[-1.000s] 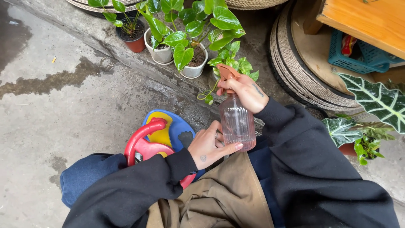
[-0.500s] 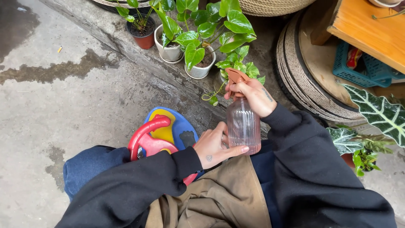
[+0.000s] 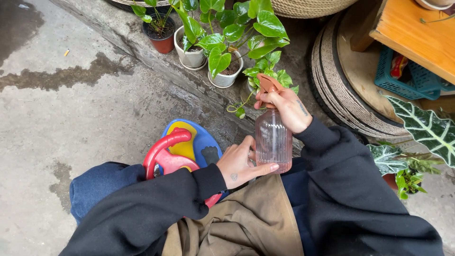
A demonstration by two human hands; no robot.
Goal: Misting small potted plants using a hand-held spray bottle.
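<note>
Damp concrete lies underfoot, potted plants (image 3: 222, 45) lining its edge. Over the person's lap, the right hand (image 3: 286, 108) grips a pink spray bottle (image 3: 273, 137) by its nozzle; the left hand (image 3: 241, 163) cups its base.

Outdoor plant corner, likely a home yard or patio: wet concrete floor (image 3: 71, 109) with damp stains, raised concrete ledge (image 3: 156, 57) ahead of the fingers carrying small potted plants (image 3: 222, 61) in white and terracotta pots. Right of the fingers, rope-wrapped round stand (image 3: 341, 95), wooden shelf (image 3: 417, 38), blue plastic basket (image 3: 403, 76), big veined-leaf plant (image 3: 422, 128). Woven basket (image 3: 308, 7) at top
</note>
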